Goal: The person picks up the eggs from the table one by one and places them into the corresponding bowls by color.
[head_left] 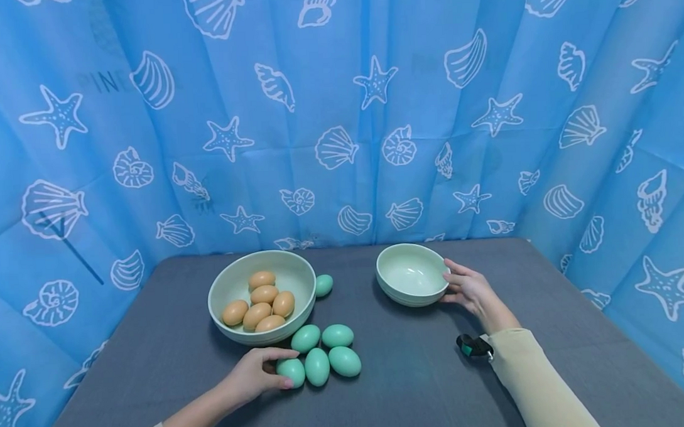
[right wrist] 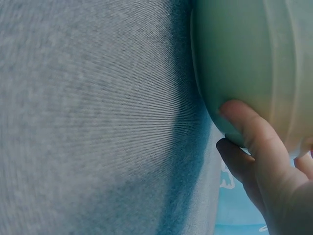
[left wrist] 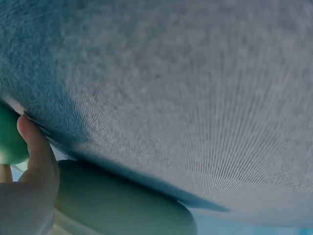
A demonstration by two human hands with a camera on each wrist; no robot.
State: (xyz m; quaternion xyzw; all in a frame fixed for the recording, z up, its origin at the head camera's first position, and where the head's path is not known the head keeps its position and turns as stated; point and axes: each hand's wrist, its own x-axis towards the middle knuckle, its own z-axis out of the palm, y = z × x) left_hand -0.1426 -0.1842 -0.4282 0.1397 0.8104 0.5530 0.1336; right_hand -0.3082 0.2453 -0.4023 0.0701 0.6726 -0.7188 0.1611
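Counted brown eggs (head_left: 257,317) in large bowl (head_left: 296,276), green eggs (head_left: 317,367) remaining outside — gripped one in left hand (head_left: 253,374), small bowl (head_left: 410,277) in right hand (head_left: 472,292).

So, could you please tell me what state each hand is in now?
Left hand: pinching a green egg.
Right hand: holding the small bowl by its side.

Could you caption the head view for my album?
Left hand holding a green egg, right hand on the smaller bowl, brown eggs in the larger bowl.
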